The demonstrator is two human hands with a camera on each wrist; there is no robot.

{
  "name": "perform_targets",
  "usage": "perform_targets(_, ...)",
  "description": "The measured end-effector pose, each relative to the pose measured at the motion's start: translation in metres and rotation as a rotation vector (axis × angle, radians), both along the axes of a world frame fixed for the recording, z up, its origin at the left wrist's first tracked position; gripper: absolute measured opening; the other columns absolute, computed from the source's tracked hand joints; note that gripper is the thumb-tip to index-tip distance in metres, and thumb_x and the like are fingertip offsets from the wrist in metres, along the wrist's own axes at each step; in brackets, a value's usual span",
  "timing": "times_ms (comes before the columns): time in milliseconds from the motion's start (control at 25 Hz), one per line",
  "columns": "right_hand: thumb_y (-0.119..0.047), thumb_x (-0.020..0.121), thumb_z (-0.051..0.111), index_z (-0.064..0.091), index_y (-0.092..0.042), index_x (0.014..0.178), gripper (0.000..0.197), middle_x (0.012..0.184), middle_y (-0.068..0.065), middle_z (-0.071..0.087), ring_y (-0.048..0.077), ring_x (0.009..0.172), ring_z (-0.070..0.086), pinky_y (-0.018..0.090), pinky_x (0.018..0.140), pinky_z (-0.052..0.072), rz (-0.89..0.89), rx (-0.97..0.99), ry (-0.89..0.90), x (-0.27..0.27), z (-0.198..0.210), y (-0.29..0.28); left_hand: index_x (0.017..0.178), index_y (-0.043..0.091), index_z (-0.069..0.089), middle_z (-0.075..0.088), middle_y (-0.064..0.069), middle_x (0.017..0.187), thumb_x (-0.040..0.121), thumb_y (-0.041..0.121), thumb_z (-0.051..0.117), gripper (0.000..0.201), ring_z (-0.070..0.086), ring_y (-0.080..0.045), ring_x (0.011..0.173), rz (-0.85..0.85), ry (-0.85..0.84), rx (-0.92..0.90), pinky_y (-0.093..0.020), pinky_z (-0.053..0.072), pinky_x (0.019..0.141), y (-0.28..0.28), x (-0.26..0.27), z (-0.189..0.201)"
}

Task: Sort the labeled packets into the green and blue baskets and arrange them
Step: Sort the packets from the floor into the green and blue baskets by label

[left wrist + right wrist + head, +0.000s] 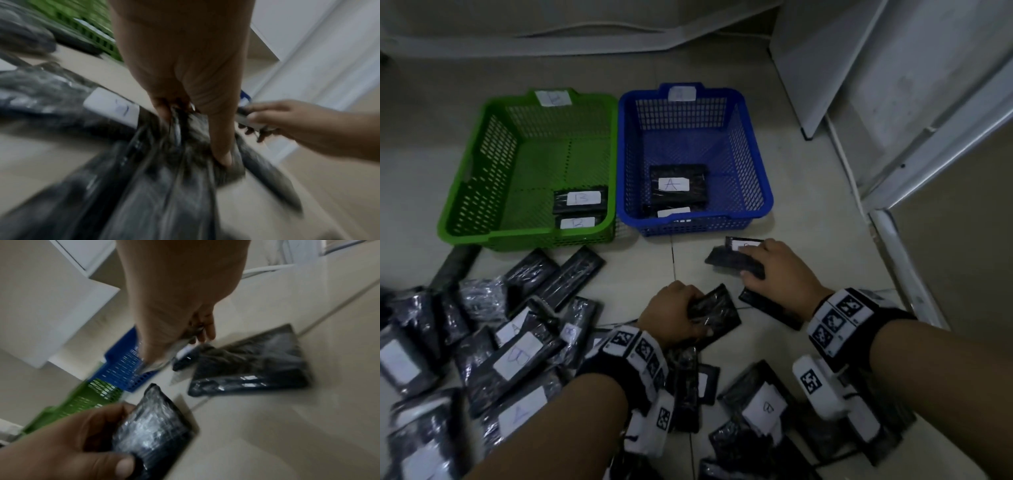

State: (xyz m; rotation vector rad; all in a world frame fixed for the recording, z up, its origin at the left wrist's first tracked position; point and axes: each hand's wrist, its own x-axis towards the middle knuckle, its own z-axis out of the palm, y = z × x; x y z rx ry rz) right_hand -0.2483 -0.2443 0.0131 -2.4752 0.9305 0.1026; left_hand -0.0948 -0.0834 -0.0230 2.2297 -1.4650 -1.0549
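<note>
Right hand (777, 265) grips 1 packet (736, 262) just before the blue basket (753, 144), nearer it than the left hand (674, 311), gripping another packet (717, 310)

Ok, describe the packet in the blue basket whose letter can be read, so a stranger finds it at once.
Find the blue basket, right of the green basket. On its floor lie two black packets; take the farther packet. Its white label plainly reads A, while the nearer packet's label hides behind the rim.
</note>
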Motion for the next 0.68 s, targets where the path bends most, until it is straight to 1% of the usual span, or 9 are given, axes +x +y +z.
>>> perform_targets(80,-0.02,0.09,0.058,0.064,-0.015,0.114,0.026,0.095,0.015,0.066,0.014,0.076,0.059,0.025,0.066,0.045,-0.153,0.305,-0.217,0.011,0.018,0.006,0.105,0.016,0.062,0.06,0.001,0.099,0.073,0.025,0.08,0.037,0.058,-0.014,0.092,0.092,0.253,-0.013,-0.025,0.046,0.084,-0.001,0.016,0.01)
perform_targets(120,-0.017,0.091,0.058,0.065,-0.014,0.109,0.02,0.09,0.017,0.068,0.015,0.068,0.063,0.028,0.063,0.05,-0.242,0.516,-0.313,0.02,0.027,0.009,0.1,0.014,0.062,0.061,0.001,0.093,0.074,0.015,0.079,0.031,0.058,-0.012,0.086,0.15,0.399,-0.036,-0.025,0.048,0.081,0.002,0.026,0.015)
perform_targets(200,-0.013,0.091,0.059,0.059,-0.01,0.106,0.015,0.088,0.018,0.066,0.028,0.068,0.069,0.042,0.061,0.055,-0.346,0.823,-0.456,0.036,0.039,0.013,0.097,0.011,0.06,0.063,-0.004,0.091,0.071,0.003,0.078,0.033,0.059,-0.016,0.085,0.281,0.683,-0.077,-0.029,0.051,0.078,0.009,0.049,0.026)
perform_targets(280,-0.009,0.09,0.061,0.052,-0.006,0.107,0.019,0.089,0.017,0.066,0.035,0.069,0.069,0.039,0.053,0.054,-0.372,0.919,-0.564,0.054,0.05,0.012,0.099,0.009,0.061,0.065,-0.009,0.094,0.065,0.001,0.073,0.038,0.06,-0.021,0.088,0.346,0.891,-0.135,-0.032,0.052,0.078,0.018,0.071,0.041)
perform_targets(360,-0.008,0.09,0.062,0.051,-0.004,0.107,0.021,0.087,0.015,0.067,0.032,0.065,0.069,0.032,0.046,0.052,-0.4,0.92,-0.638,0.073,0.059,0.009,0.095,0.016,0.069,0.066,-0.005,0.104,0.063,0.0,0.07,0.036,0.062,-0.015,0.098,0.296,0.856,-0.256,-0.025,0.05,0.085,0.027,0.089,0.058)
perform_targets(440,-0.01,0.088,0.064,0.054,-0.004,0.106,0.021,0.087,0.015,0.067,0.028,0.063,0.068,0.029,0.045,0.053,-0.428,0.893,-0.685,0.086,0.062,0.004,0.082,0.032,0.073,0.055,0.0,0.12,0.064,-0.001,0.071,0.037,0.052,-0.002,0.117,0.268,0.729,-0.361,-0.019,0.044,0.094,0.031,0.098,0.073)
perform_targets(480,-0.011,0.088,0.065,0.056,-0.004,0.106,0.022,0.087,0.015,0.067,0.025,0.063,0.067,0.028,0.045,0.053,-0.434,0.87,-0.698,0.096,0.063,0.003,0.079,0.035,0.072,0.051,0.0,0.123,0.066,-0.006,0.072,0.042,0.049,0.0,0.12,0.281,0.696,-0.416,-0.019,0.044,0.095,0.035,0.104,0.08)
perform_targets(560,-0.014,0.087,0.066,0.059,-0.007,0.106,0.021,0.087,0.013,0.065,0.019,0.062,0.062,0.027,0.045,0.053,-0.453,0.8,-0.706,0.114,0.06,-0.001,0.081,0.028,0.067,0.054,0.0,0.117,0.067,-0.019,0.07,0.049,0.058,-0.004,0.108,0.361,0.684,-0.485,-0.02,0.049,0.085,0.04,0.112,0.087)
perform_targets(680,-0.018,0.087,0.065,0.06,-0.009,0.106,0.022,0.081,0.007,0.063,0.02,0.062,0.056,0.027,0.042,0.044,-0.498,0.697,-0.695,0.14,0.057,-0.008,0.087,0.014,0.058,0.066,-0.001,0.089,0.067,-0.026,0.064,0.045,0.065,-0.012,0.076,0.534,0.667,-0.54,-0.021,0.053,0.062,0.048,0.124,0.095)
